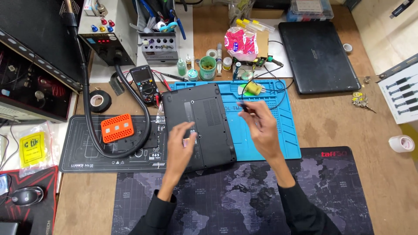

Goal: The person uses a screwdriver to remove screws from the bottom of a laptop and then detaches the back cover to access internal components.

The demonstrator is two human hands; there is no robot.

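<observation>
The left hand's fingers [188, 134] lie spread and relaxed on the underside of a dark laptop [198, 126], flat against its lower panel and gripping nothing, while the right hand [261, 126] is closed in a pinch around a thin dark tool [242, 105], its tip pointing toward the upper centre of the frame. The laptop lies bottom-up at the centre, part on a blue work mat [278, 130] and part on a black mat [87, 148] to its left. It looks stiff and fairly heavy, with a smooth plastic shell that could slide on the mat; I judge it best held by its long edges, away from the vent slots. Close around it: a multimeter [145, 84] just past its upper left corner, an orange perforated block [117, 128] and a looping black hose [139, 130] at left, small bottles and a green pot [207, 67] above. A second closed laptop [320, 56] sits upper right, well apart. A dark map-printed pad [244, 196] covers the surface [348, 126] under both forearms.
</observation>
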